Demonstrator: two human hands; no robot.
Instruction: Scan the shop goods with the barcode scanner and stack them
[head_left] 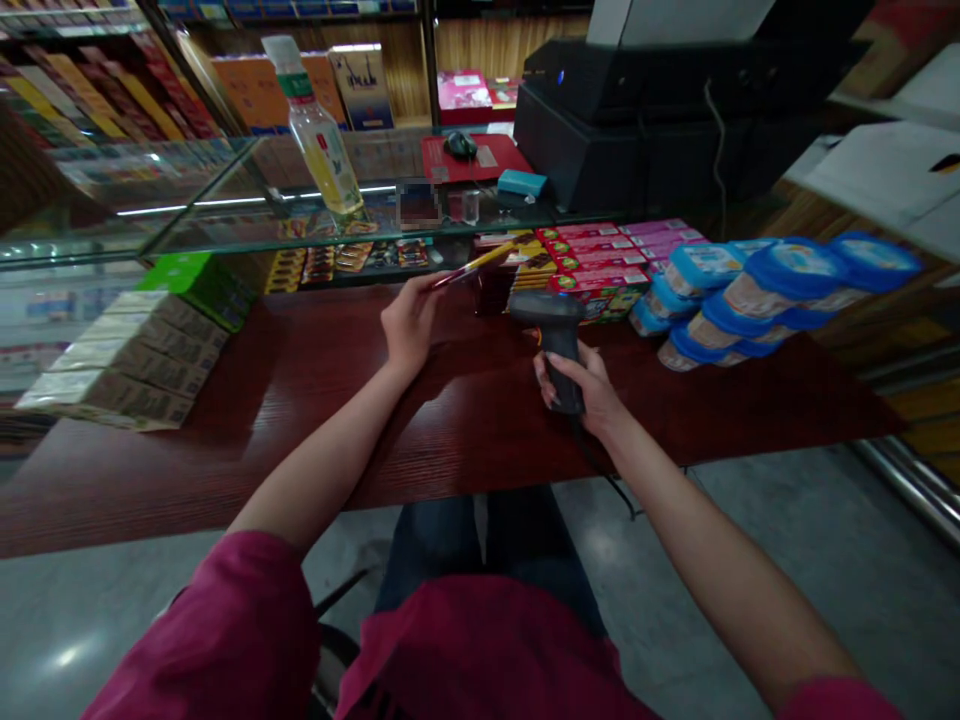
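My right hand (581, 385) is wrapped round the grip of a black handheld barcode scanner (553, 325); its cable hangs over the table edge. Held by one end in my left hand (410, 325) is a thin flat yellow and dark red package (484, 262), tilted up toward the right. Just behind it stands a stack of similar yellow and brown packs (531, 268). The scanner's head is below and to the right of the held package, apart from it. Red and green boxes (592, 262) are piled behind the scanner.
Tubs with blue lids (795, 270) are stacked at the right. Green and beige cartons (139, 350) line the left of the brown table (330, 400). A bottle of yellow drink (322, 140) and a mouse (460, 145) stand on the glass counter, beside black equipment (600, 150).
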